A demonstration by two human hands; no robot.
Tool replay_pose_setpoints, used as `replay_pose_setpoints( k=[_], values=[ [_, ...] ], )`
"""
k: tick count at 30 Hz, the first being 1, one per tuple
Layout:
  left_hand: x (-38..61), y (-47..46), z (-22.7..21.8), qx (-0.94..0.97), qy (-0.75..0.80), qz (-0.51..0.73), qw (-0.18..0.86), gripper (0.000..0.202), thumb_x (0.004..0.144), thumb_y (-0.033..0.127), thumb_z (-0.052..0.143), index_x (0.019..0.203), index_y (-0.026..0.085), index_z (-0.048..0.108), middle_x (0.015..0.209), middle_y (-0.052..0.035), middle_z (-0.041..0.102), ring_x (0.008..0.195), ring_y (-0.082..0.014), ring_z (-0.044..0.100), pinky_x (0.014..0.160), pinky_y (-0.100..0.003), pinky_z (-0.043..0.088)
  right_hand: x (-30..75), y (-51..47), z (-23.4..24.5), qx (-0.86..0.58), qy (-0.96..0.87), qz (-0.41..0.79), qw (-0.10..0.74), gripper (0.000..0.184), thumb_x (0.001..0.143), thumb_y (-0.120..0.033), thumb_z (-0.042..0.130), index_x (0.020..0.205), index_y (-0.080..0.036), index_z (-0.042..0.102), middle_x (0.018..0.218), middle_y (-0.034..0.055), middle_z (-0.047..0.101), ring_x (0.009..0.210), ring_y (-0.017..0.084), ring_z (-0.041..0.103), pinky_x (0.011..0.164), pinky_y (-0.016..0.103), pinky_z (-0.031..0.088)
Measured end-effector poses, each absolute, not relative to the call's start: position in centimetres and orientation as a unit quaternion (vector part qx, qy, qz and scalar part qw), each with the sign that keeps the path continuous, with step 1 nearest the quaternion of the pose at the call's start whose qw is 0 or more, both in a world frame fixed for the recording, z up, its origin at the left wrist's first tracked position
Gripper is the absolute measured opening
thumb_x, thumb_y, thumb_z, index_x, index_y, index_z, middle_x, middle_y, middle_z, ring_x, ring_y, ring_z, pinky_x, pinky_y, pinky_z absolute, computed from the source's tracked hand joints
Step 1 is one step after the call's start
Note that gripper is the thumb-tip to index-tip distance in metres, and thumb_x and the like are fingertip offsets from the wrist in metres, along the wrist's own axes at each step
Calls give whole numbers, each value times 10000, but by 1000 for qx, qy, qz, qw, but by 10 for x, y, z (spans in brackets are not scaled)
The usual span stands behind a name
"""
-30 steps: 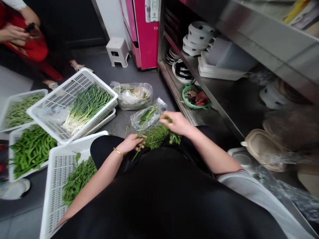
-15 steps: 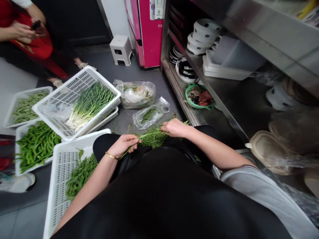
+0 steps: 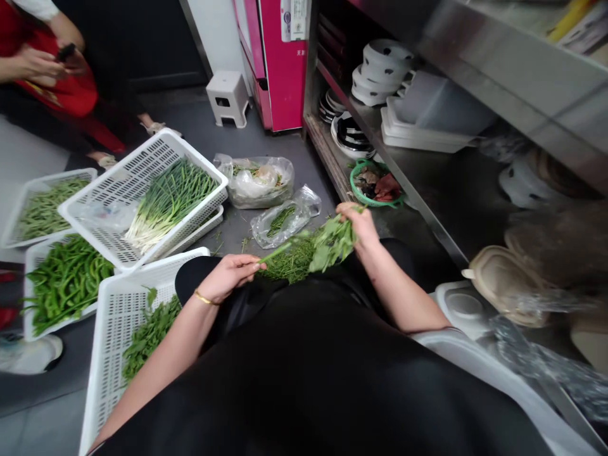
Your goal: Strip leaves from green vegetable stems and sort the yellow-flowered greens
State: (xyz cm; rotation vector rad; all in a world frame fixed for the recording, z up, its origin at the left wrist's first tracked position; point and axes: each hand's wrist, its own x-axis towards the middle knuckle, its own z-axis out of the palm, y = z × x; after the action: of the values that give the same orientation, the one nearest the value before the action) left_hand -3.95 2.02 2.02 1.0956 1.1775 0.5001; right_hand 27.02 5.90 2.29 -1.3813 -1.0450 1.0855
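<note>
My left hand (image 3: 234,273) pinches a thin green stem (image 3: 278,252) that points up to the right. Raised on the right, my right hand (image 3: 360,225) is closed on a bunch of leafy greens (image 3: 332,244), whose leaves hang down to the left. Beneath and between both hands lies a heap of thin green stalks (image 3: 292,261). To the left of my lap, a white basket (image 3: 107,329) holds more leafy greens (image 3: 151,335). Just beyond the heap, a clear plastic bag (image 3: 304,218) with green stems in it rests on the floor.
White baskets with scallions (image 3: 175,196), green peppers (image 3: 71,278) and green beans (image 3: 52,206) stand at left. A metal shelf (image 3: 403,183) with dishes runs along the right, a green colander (image 3: 375,183) on its low level. A stool (image 3: 228,98) and a person (image 3: 52,69) are farther back.
My right hand has moved right and upward and now shows a leafy bunch hanging from it. The left hand stays nearly in place, with a shorter stem showing beyond its fingers.
</note>
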Motion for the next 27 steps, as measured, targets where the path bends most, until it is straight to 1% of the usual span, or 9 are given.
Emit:
replay_pose_setpoints(
  k=[3,7,10,12,15,19,22,25,27],
  values=[
    [-44,20,20,466,540,201,672,323,690,393,656,828,101,654,444,47,407,363,-36,237,381,-191,112,273,62,33,-578,-520,395,490,274,752,-447,533,737,-176,566,560,-28,520,506,105,464,527,228,380],
    [-25,22,16,525,518,162,655,286,717,385,613,792,112,655,457,40,424,389,-51,292,388,-184,172,231,50,46,-441,-830,266,214,180,806,-326,536,797,-153,586,776,47,639,679,143,553,622,245,381],
    [-13,27,16,602,480,155,619,255,731,367,603,788,129,673,514,23,481,463,-75,385,443,-187,285,199,45,46,-327,-928,177,35,146,832,-192,480,910,-131,587,844,95,655,685,155,567,596,248,353],
    [-13,29,17,649,455,142,593,236,742,351,597,802,141,687,559,10,527,509,-89,429,491,-197,340,190,46,43,-292,-942,160,-31,166,841,-174,454,907,-129,600,812,101,660,653,153,563,575,247,336],
    [-22,30,16,667,432,123,595,222,755,334,591,809,146,696,593,-2,562,523,-93,449,506,-199,362,190,51,34,-267,-941,197,-64,181,839,-252,488,827,-143,633,747,84,658,624,142,549,558,238,318],
    [-33,28,10,592,449,113,660,256,769,347,598,853,121,685,513,19,512,404,-54,369,388,-172,261,197,55,19,-261,-904,338,17,205,821,-313,530,804,-152,655,699,37,646,618,115,538,588,223,344],
    [-36,28,2,500,450,162,722,249,770,333,617,828,95,663,485,19,517,350,-37,354,347,-158,244,210,60,12,-368,-775,462,225,227,813,-331,516,770,-152,648,736,19,647,650,106,551,617,214,389],
    [-36,29,-7,353,426,257,793,199,776,287,617,811,92,626,534,-17,589,367,-63,461,355,-155,335,234,70,17,-516,-556,496,423,257,774,-399,542,747,-155,618,644,-9,596,542,86,494,524,201,376],
    [-33,31,-9,266,387,304,829,162,793,239,592,875,100,603,696,-83,673,549,-138,623,474,-201,471,248,75,23,-535,-498,539,418,281,730,-432,593,736,-151,607,544,-36,525,462,72,432,468,197,340]
  ],
)
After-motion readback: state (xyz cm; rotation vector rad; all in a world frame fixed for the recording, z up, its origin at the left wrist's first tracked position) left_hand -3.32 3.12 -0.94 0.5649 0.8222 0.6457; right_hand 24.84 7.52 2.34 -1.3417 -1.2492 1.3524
